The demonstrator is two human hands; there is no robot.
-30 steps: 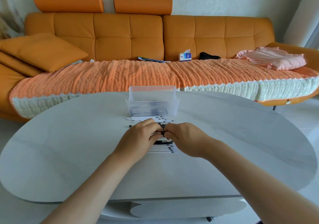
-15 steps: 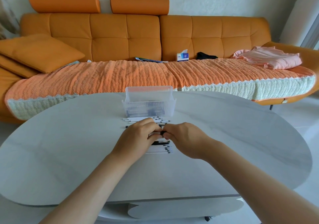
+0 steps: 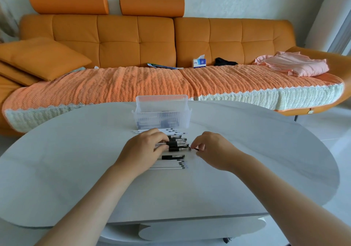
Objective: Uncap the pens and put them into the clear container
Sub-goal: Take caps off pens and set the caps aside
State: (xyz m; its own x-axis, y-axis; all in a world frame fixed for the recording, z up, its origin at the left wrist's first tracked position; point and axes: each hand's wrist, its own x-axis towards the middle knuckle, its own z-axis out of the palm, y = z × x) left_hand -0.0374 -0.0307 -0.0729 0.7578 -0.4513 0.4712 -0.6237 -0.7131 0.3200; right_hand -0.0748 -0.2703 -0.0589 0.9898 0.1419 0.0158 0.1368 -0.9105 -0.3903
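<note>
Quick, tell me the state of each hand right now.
Left hand: closed around a pen.
Right hand: pinching a small black piece, likely that pen's cap.

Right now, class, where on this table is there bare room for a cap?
Bare: the table left of the left hand, right of the right hand, and along the near edge. Crowded: the pens in front of the clear container.

All I get of the person on my feed: left hand (image 3: 144,149) and right hand (image 3: 214,151), both bare, plus bare forearms (image 3: 91,198) running off the frame's bottom corners, wrists bare too
</note>
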